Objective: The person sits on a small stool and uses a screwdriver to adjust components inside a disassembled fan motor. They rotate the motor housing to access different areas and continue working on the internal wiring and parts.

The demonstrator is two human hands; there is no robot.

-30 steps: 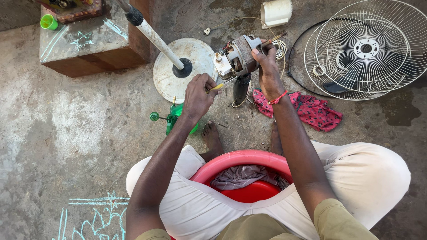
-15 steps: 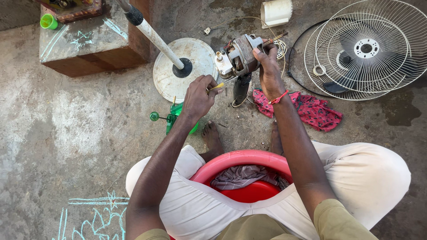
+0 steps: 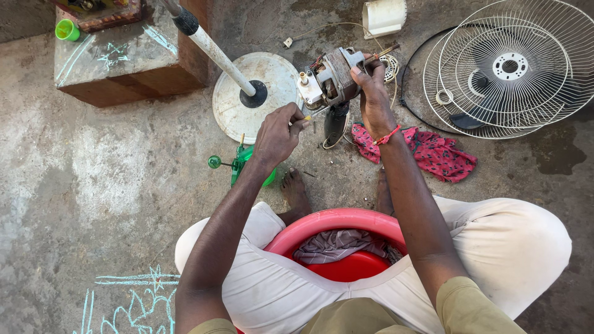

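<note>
My right hand [image 3: 373,98] grips a grey fan motor [image 3: 331,78] with a white end piece and loose wires, held above the concrete floor. My left hand [image 3: 276,135] is closed around a thin screwdriver [image 3: 314,114] with a yellow handle, whose tip points at the motor's lower left side. A red thread band circles my right wrist. I sit on a red plastic stool [image 3: 337,238] with a grey cloth on it, and my bare feet rest under the motor.
A round white fan base [image 3: 235,105] with a slanted white pole lies behind my left hand. White wire fan guards [image 3: 510,65] and a black ring lie at the right. A red patterned cloth [image 3: 427,151], green tool [image 3: 238,164], brick block [image 3: 124,59] and white housing [image 3: 383,15] surround me.
Both hands and the motor have stayed in almost the same place; my left hand with the screwdriver has shifted only slightly at the motor.
</note>
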